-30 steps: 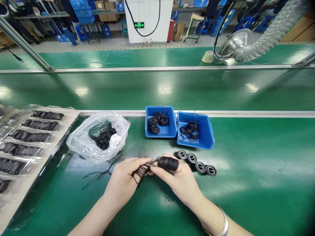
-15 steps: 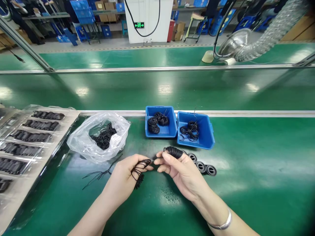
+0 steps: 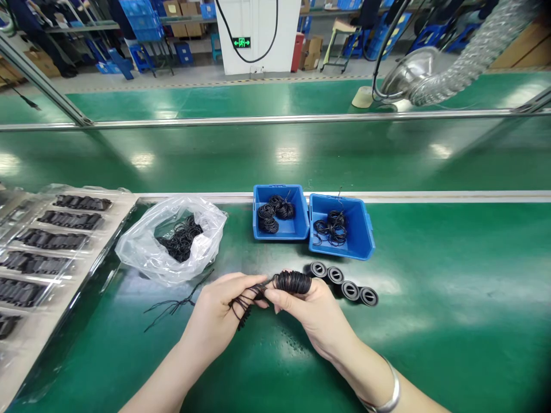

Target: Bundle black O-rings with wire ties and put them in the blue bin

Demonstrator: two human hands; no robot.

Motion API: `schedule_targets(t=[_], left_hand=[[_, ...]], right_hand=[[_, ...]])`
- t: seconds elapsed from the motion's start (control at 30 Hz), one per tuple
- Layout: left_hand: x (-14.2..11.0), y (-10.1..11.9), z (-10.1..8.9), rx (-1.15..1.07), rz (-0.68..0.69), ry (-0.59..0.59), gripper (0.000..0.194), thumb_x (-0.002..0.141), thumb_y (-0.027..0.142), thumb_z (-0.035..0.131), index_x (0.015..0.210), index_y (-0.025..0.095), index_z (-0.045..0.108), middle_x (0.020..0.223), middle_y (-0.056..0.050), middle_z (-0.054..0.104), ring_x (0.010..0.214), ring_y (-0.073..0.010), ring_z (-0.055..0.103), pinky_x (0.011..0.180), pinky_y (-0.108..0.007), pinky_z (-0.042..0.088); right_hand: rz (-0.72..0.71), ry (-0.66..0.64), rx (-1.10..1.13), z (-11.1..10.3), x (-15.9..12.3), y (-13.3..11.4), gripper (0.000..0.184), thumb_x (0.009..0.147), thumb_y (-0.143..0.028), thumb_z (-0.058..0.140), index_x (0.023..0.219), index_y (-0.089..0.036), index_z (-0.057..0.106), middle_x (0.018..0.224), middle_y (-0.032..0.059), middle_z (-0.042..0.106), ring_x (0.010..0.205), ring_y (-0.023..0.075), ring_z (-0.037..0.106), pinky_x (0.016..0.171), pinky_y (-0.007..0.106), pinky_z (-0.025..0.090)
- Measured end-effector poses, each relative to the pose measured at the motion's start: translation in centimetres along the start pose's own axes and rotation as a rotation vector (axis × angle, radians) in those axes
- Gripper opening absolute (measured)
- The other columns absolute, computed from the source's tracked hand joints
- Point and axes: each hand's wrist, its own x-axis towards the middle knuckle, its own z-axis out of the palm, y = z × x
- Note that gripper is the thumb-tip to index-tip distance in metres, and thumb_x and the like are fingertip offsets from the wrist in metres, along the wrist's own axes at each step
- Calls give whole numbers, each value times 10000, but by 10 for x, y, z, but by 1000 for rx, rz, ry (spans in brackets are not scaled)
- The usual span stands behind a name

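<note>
My left hand (image 3: 221, 304) is closed on a bunch of thin black rings (image 3: 241, 310), with loops hanging below the fingers. My right hand (image 3: 312, 307) is closed too, and a thick stack of the same black rings (image 3: 293, 281) is wrapped round its fingers. Both hands' fingertips meet over the table, thumb and fingers pinching at the rings between them. Right of my right hand, several black round parts with slotted ends (image 3: 350, 291) lie in a slanting row. Loose black strands (image 3: 174, 305) rest left of my left hand.
A clear plastic bag (image 3: 133, 252) with more black rings sits at the left. Two blue bins (image 3: 282, 235) (image 3: 364, 246) holding ring bundles stand ahead. Far left is a pale board (image 3: 92, 252) with trays of black parts. A metal rail (image 3: 275, 120) crosses behind; a silver duct (image 3: 469, 69) hangs upper right.
My right hand has moved slightly left and turned, bringing its ring stack against the left fingertips. The gap between the hands has closed. More of the slotted parts now shows.
</note>
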Motion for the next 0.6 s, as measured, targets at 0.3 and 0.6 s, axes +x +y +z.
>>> schedule_targets(t=[0.3,0.6], left_hand=[[0,1,-1,-102,-66,-13,349,927,104,528,1161,257,738,817,-18,769,769,-159,748,715,-258,598],[-1,-8,0,-261,-370,-34,170,964,291,557,1053,198,668,910,-49,773,879,-208,769,844,-346,618]], right_hand=[[105,-29,225,-5,5,-1,263,827,-327,798,669,-148,687,587,-41,557,586,88,507,610,228,441],[154,51,434,-8,7,-10,217,807,-306,818,908,-118,778,951,96,754,850,167,718,826,265,586]])
